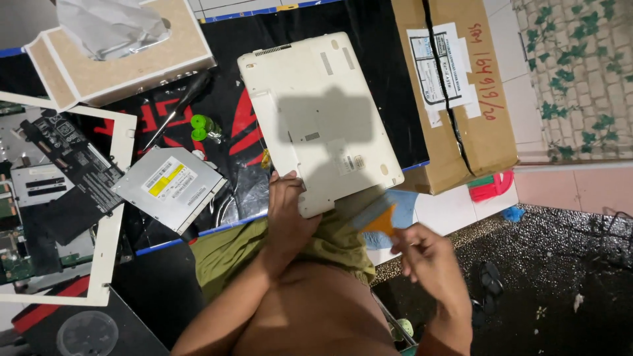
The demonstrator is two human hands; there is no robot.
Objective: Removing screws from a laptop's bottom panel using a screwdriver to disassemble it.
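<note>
A white laptop [316, 112] lies upside down on a black and red mat, its near corner resting over my lap. My left hand [285, 209] grips that near left corner, thumb on the bottom cover. My right hand [425, 254] holds a small orange plastic pry tool [381, 223] just off the laptop's near right edge, not touching it. The tool looks blurred.
A silver optical drive [170, 186] lies left of the laptop. Beside it are a screwdriver [177, 109], a green object [198, 127], and an opened white laptop base [53, 198] with its battery. A cardboard box [461, 92] stands at the right, a tan box [132, 59] top left.
</note>
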